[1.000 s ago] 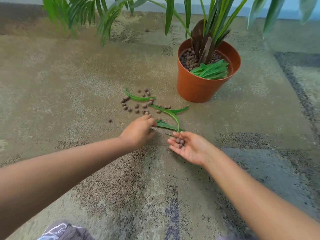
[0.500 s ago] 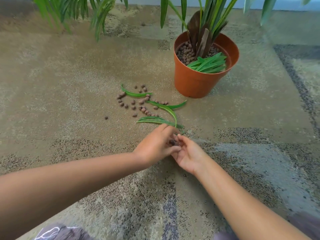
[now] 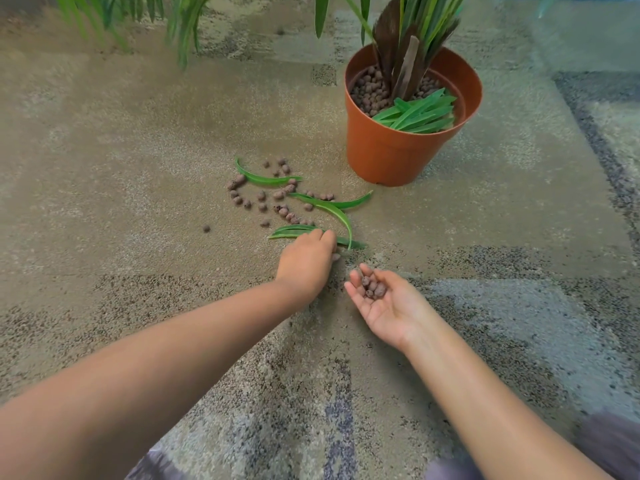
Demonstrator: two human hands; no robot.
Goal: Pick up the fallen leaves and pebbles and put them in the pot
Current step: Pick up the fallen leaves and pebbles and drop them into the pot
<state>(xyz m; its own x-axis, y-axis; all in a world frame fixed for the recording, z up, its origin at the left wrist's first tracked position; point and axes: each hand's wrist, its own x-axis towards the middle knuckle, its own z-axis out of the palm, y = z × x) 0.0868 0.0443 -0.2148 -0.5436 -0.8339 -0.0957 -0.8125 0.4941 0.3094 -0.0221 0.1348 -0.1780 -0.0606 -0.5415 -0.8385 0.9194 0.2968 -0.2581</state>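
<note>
I see a carpet (image 3: 138,140) that covers the whole floor; it is beige and sandy in colour, with darker speckled grey patches near me and a dark band on the right side. At the far top edge there is a thin pale strip, maybe a wall, but I cannot tell.

The orange pot (image 3: 398,150) stands upright on the carpet, with a plant in it, brown pebbles on the soil and some cut green leaves lying inside.

The fallen leaves (image 3: 266,180) and loose pebbles (image 3: 261,195) lie scattered on the carpet just left of the pot.

My left hand (image 3: 306,261) is palm down, its fingertips touching the nearest leaf (image 3: 294,231); I cannot tell if it grips it. My right hand (image 3: 388,303) lies open, palm up, and it carries a few pebbles on the fingers. The two hands are near but apart.
</note>
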